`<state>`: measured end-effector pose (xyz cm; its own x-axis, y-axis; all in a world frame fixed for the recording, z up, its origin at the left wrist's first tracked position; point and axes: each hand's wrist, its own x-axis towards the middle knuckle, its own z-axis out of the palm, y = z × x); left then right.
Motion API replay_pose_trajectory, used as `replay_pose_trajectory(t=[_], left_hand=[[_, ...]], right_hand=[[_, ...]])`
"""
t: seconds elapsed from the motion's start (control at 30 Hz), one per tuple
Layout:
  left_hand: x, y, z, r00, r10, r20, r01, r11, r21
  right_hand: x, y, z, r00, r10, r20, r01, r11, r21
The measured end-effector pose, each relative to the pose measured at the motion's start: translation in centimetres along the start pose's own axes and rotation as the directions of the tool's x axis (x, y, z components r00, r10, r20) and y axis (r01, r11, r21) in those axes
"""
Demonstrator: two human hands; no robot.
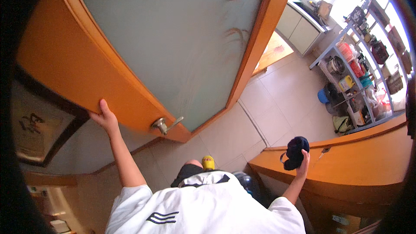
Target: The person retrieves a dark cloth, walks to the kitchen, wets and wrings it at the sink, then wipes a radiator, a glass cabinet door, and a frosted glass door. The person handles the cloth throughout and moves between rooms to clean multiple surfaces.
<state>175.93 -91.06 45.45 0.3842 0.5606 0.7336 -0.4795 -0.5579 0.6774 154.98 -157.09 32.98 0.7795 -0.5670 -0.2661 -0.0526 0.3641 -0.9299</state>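
My left hand grips the edge of an orange-brown wooden door, thumb on the near face and other fingers partly hidden behind it. A frosted glass pane fills most of the door. To the right of that hand, a metal lever handle sticks out from the door. In my right hand is a dark, soft-looking item with a thin loop on its left side; its exact kind is unclear. This hand is raised beside the wooden door frame, near its strike plate.
Past the doorway, a grey metal shelf carries pots, baskets and bags. A kitchen counter stands under the window. The tiled floor runs through the opening. A framed picture hangs behind the door; a shiny dark object is beside me.
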Motion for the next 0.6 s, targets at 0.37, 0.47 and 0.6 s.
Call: replay_pose_trajectory(t=[0.37, 0.47, 0.6], left_hand=[[0.0, 2.3, -0.2, 1.000, -0.001, 0.030, 0.000, 1.000, 0.030], [0.0, 2.4, 0.3, 0.997, 0.026, 0.071, -0.026, 1.000, 0.010], [0.1, 2.4, 0.3, 0.996, 0.047, 0.076, -0.048, 0.999, 0.000]], right_hand=[[-0.2, -0.5, 9.2, 0.933, 0.021, 0.359, -0.177, 0.896, 0.407], [-0.9, -1.5, 16.0, 0.921, 0.000, 0.389, -0.225, 0.816, 0.533], [-1.2, -3.3, 24.6, 0.824, -0.025, 0.567, -0.330, 0.792, 0.514]])
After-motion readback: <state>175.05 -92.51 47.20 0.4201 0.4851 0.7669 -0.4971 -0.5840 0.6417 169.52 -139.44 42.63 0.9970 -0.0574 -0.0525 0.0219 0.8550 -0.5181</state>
